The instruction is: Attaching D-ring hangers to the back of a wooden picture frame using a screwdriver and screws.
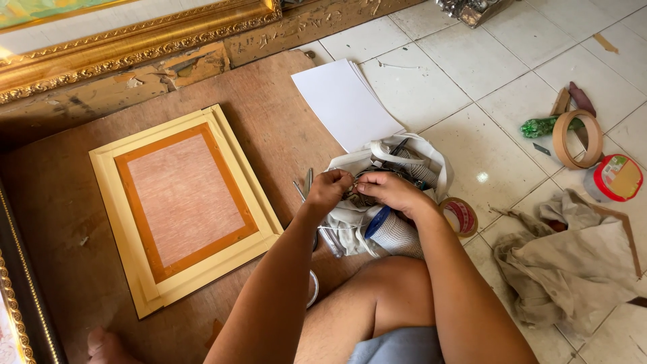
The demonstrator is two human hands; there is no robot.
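- Our left hand is curled tight at the mouth of the white bag, pinching something small we cannot make out.
- Our right hand sits just beside it, fingers bent into the bag; what it grips is hidden.
- Scissors lie just left of the left hand.
- A tape roll rests right of the right wrist.
- The cream frame lies well left, on the board.
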